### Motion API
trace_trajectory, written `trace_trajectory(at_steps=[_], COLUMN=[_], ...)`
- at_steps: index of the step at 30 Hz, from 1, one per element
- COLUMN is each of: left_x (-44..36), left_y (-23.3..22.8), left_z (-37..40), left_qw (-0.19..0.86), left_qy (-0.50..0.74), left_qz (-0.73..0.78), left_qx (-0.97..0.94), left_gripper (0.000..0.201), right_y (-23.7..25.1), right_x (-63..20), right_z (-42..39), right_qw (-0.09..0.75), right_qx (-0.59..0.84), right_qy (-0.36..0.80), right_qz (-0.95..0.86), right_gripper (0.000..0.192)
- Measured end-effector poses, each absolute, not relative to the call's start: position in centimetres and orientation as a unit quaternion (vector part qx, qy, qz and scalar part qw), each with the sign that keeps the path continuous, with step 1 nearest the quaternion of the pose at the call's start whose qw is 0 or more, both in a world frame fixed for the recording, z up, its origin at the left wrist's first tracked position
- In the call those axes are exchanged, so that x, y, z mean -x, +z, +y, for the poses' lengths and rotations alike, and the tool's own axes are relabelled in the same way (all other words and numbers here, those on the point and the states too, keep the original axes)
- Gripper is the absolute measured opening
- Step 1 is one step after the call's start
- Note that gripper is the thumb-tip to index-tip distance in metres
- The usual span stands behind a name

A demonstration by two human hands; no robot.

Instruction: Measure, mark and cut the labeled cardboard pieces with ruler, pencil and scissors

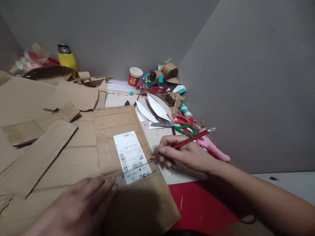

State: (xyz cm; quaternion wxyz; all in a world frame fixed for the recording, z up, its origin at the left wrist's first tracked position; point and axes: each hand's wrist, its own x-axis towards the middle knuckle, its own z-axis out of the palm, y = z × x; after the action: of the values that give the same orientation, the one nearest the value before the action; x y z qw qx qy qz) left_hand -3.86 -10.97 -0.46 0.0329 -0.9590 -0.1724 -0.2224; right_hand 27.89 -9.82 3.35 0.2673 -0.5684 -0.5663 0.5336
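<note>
My right hand [180, 152] grips a red and black pencil [182, 143], its tip touching the right edge of a brown cardboard piece [115, 118]. A white printed label [130, 147] is stuck on that cardboard. Across the label's lower part lies a see-through strip [120, 178] that looks like a clear ruler. My left hand [83, 200] rests flat at the strip's left end, fingers stretched out and pressing down. Just beyond my right hand lie scissors [182, 125] with orange and green handles.
Loose cardboard pieces [49, 157] overlap on the left. A yellow bottle [67, 60] and a paper cup [135, 77] stand at the back by the grey wall. White paper cutouts [157, 106], a glue stick [185, 110] and a pink tool [213, 148] lie on the right.
</note>
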Motion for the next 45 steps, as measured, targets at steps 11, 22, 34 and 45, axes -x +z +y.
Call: trace_trajectory(at_steps=[11,22,34,45], left_x=[3.4,5.3,6.4,3.1], left_y=[1.7,2.3,2.3,3.1], left_z=[-11.1,-11.8,-10.3,-10.5], left_qw=[-0.195,-0.327,-0.215,-0.466], left_qy=[-0.094,-0.260,-0.352,-0.316], left_qz=[-0.326,-0.473,-0.560,-0.592], left_qx=[0.920,0.776,0.718,0.576], left_gripper=[0.030,0.031,0.033,0.051], right_y=[2.5,0.3,0.9,0.7], right_x=[-29.0,-27.8,-25.9,-24.2], right_z=[-15.3,-16.3,-14.7,-14.5], right_qw=[0.411,0.420,0.413,0.426], right_qx=[0.541,0.564,0.574,0.556], right_qy=[0.522,0.499,0.535,0.543], right_qz=[-0.516,-0.506,-0.462,-0.464], right_gripper=[0.049,0.034,0.034,0.030])
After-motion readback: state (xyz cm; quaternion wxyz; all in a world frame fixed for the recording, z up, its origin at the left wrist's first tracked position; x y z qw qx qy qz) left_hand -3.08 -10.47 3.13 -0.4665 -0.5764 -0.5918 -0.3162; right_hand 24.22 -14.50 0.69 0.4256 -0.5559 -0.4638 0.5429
